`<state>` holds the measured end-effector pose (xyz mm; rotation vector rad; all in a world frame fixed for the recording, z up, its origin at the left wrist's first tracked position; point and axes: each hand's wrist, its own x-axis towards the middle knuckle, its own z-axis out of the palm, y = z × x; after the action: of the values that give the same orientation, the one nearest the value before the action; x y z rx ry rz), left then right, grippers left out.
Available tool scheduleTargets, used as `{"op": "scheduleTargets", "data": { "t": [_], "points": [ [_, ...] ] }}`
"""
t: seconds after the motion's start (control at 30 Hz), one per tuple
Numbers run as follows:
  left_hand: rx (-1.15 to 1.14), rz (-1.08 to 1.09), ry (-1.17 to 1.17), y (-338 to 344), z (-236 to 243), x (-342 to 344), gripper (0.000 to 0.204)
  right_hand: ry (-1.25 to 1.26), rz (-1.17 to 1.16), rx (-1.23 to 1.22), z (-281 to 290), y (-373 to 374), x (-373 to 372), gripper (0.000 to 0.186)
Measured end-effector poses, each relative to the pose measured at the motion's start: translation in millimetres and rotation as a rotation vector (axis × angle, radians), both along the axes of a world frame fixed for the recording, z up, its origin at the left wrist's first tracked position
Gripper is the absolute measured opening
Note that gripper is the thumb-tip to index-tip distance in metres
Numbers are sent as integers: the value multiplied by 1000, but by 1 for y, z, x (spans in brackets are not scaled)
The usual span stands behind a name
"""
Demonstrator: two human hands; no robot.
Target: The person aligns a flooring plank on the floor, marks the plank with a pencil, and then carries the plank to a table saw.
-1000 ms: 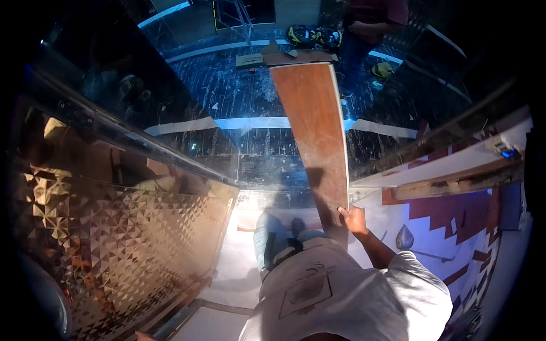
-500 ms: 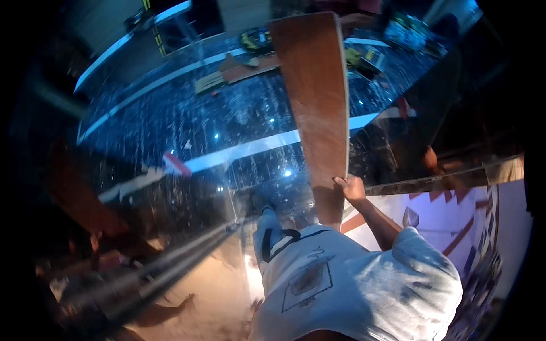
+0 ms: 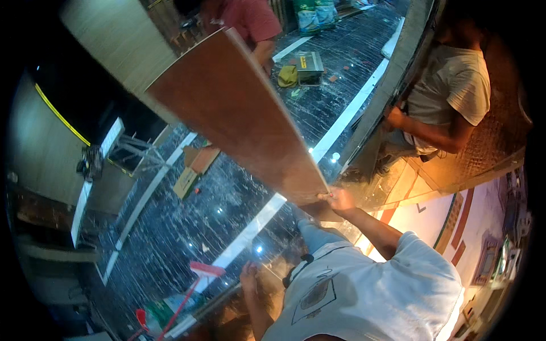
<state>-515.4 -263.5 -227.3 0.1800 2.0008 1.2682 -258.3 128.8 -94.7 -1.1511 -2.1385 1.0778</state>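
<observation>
Reddish-brown wooden board (image 3: 233,119) slants away over a dark, streaked floor (image 3: 219,202), its near end clamped in my right hand (image 3: 341,202) on my remote feed. My left hand (image 3: 248,274) hangs loose, well apart, near a pink-headed broom (image 3: 205,269). Floor spreads between board and broom; the far edge overlaps a red-shirted co-worker (image 3: 253,23), though I cannot tell the gap.
</observation>
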Motion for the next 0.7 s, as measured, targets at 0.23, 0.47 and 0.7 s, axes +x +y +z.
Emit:
{"op": "scheduleTargets", "data": {
  "t": [0.23, 0.47, 0.7],
  "points": [
    [261, -236, 74, 207, 119, -72, 56, 88, 138, 55, 21, 101, -80, 33],
    [666, -369, 306, 392, 235, -126, 88, 173, 204, 23, 52, 196, -132, 34],
    [466, -427, 339, 506, 240, -203, 41, 159, 131, -80, 57, 299, -157, 31]
  ]
}}
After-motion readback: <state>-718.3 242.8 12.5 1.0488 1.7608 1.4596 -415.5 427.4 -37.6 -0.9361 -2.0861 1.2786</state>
